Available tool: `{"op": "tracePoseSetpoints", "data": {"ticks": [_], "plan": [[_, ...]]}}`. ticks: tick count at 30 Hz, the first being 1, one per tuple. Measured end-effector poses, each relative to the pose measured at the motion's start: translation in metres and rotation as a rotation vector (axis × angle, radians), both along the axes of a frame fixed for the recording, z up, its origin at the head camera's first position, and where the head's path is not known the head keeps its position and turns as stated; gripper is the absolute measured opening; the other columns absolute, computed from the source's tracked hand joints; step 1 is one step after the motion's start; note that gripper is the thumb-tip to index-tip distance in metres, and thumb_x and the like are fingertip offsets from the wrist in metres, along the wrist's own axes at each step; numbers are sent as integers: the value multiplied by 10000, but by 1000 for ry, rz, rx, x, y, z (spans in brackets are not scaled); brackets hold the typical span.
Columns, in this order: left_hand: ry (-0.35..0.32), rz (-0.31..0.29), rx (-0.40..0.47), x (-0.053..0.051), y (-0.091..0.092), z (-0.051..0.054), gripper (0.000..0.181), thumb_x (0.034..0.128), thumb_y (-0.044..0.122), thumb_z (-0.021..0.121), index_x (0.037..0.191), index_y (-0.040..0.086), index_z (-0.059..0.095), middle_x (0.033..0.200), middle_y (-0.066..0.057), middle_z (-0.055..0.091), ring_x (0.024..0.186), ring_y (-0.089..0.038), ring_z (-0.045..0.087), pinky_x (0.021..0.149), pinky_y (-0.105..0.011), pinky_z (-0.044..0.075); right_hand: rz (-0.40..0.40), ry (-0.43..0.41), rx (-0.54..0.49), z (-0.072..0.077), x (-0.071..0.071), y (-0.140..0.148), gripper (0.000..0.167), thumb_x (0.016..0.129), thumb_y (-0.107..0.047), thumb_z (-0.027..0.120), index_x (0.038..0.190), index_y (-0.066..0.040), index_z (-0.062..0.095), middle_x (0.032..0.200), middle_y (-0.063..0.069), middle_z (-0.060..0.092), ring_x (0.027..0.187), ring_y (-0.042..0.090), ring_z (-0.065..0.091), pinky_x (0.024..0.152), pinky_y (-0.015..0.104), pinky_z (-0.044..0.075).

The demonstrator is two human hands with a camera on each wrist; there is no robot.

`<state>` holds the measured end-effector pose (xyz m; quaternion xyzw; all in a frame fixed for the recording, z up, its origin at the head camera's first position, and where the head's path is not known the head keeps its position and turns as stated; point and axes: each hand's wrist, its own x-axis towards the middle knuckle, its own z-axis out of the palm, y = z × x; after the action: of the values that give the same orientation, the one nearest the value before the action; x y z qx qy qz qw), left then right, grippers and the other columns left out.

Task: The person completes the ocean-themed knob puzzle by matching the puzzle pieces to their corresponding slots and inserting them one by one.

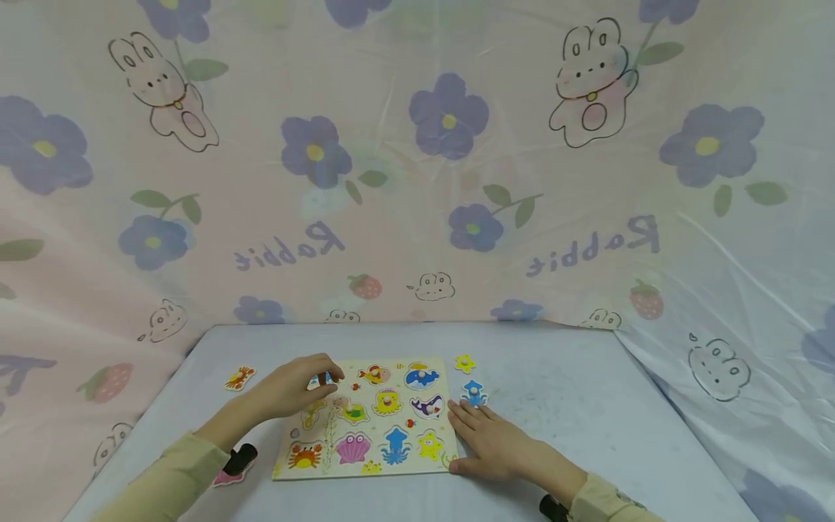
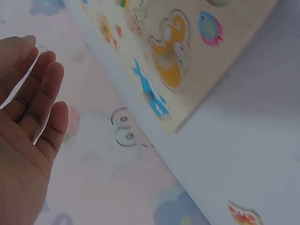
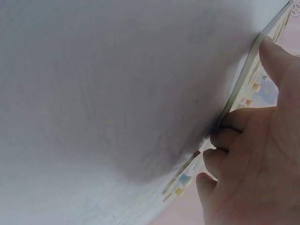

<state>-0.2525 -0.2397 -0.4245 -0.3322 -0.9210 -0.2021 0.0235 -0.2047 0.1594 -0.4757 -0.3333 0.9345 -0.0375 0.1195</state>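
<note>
A cream wooden peg puzzle board (image 1: 293,473) with sea-animal shapes lies on the table. Over its upper left corner hovers my left hand (image 1: 296,388), fingers loosely bent and holding nothing, partly hiding a blue piece. In the left wrist view, a seahorse piece (image 2: 168,58) and the blue piece (image 2: 150,93) sit in the board, apart from the fingers. My right hand (image 1: 489,446) lies at the board's right edge, fingertips and thumb touching it. Close to those fingers are a loose blue squid piece (image 1: 474,393) and a yellow star piece (image 1: 465,363).
An orange crab piece (image 1: 239,378) lies loose left of the board. A pink piece (image 1: 228,477) is partly hidden by the left wrist's black camera (image 1: 241,459). Behind the white table (image 1: 554,377) hangs a rabbit-and-flower curtain (image 1: 391,217).
</note>
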Motion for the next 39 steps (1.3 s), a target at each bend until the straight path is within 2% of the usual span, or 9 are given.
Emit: {"op": "tracePoseSetpoints", "data": {"ticks": [6, 11, 18, 24, 27, 31, 39], "plan": [[36, 76, 44, -1, -33, -4, 179, 981, 111, 727, 1146, 178, 714, 1078, 50, 692, 908, -45, 586, 776, -357, 552, -6, -4, 2, -1, -1, 2, 913, 972, -688, 537, 1609, -60, 357, 1703, 96, 267, 1572, 312, 225, 1248, 519, 223], [71, 159, 72, -9, -66, -16, 182, 953, 60, 741, 1130, 94, 721, 1026, 64, 694, 874, -44, 591, 746, -376, 552, -9, -3, 0, -1, -1, 4, 911, 972, -683, 543, 1605, -54, 363, 1699, 101, 274, 1569, 320, 231, 1247, 522, 224], [14, 299, 67, -17, -110, -30, 167, 949, 44, 727, 1115, 52, 722, 1027, -2, 715, 864, -98, 603, 705, -300, 531, -3, -4, -15, -1, 2, 4, 911, 970, -674, 555, 1602, -47, 366, 1694, 113, 284, 1564, 329, 243, 1241, 523, 238], [-45, 373, 71, -25, -143, -41, 145, 955, 40, 712, 1096, 8, 714, 999, -42, 693, 837, -147, 593, 636, -274, 494, -7, -10, -13, 1, 3, 3, 916, 967, -680, 554, 1604, -50, 363, 1697, 109, 280, 1566, 327, 241, 1240, 529, 240], [-71, 397, 74, -29, -153, -43, 134, 962, 44, 704, 1083, -13, 712, 988, -74, 683, 810, -149, 583, 613, -270, 484, -4, -5, -11, 1, 2, 3, 917, 969, -684, 547, 1607, -52, 359, 1699, 106, 275, 1566, 326, 238, 1240, 529, 240], [-79, 419, 36, -37, -161, -46, 122, 960, 33, 695, 1069, -19, 713, 1006, -121, 680, 825, -189, 598, 645, -302, 491, -3, -5, -9, 1, 1, 3, 916, 972, -686, 539, 1613, -60, 348, 1704, 99, 263, 1570, 319, 229, 1243, 523, 235], [-126, 441, 22, -44, -167, -48, 122, 935, -33, 656, 1042, -28, 713, 975, -129, 672, 848, -248, 619, 704, -388, 517, 3, -24, -14, 1, -1, 1, 919, 974, -695, 525, 1618, -66, 339, 1710, 96, 245, 1574, 315, 216, 1247, 522, 225]]}}
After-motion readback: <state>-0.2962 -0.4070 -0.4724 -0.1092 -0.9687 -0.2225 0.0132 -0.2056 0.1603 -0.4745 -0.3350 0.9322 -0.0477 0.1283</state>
